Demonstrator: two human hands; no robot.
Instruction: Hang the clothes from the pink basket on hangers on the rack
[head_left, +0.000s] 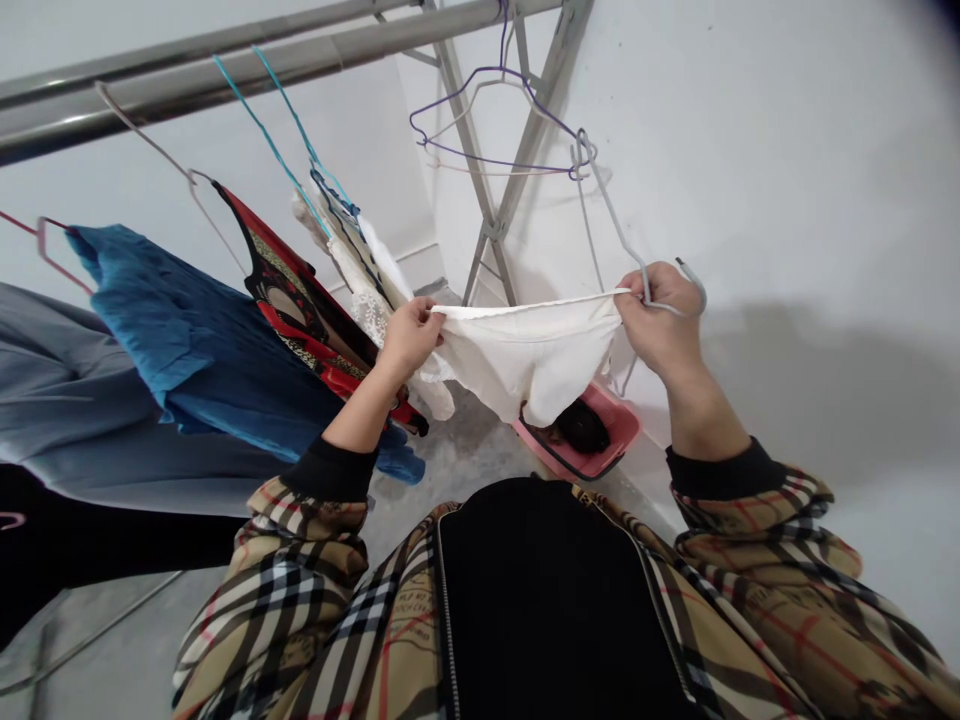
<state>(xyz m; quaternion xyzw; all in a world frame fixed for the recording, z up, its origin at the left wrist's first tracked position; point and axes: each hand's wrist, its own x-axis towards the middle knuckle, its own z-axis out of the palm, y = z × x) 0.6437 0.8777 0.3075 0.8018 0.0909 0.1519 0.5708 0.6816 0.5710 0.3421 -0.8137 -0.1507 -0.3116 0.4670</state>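
A white cloth garment (525, 345), which looks like underpants, is stretched between my two hands by its upper edge. My left hand (411, 338) pinches its left corner between thumb and fingers. At the other end, my right hand (664, 318) grips the right corner and also has a grey wire hanger (621, 225) hooked in it. The hanger's hook curls out past my right fingers, and its frame reaches up and down behind the hand. Part of the hanger is hidden behind the garment and my hand.
A metal drying rack (300, 75) runs across the upper left, with a blue garment (202, 320), a red patterned garment (300, 300) and others hanging from it. A purple hanger (480, 158) hangs near the crossed legs. Below stands a pink basket (619, 425) holding something dark.
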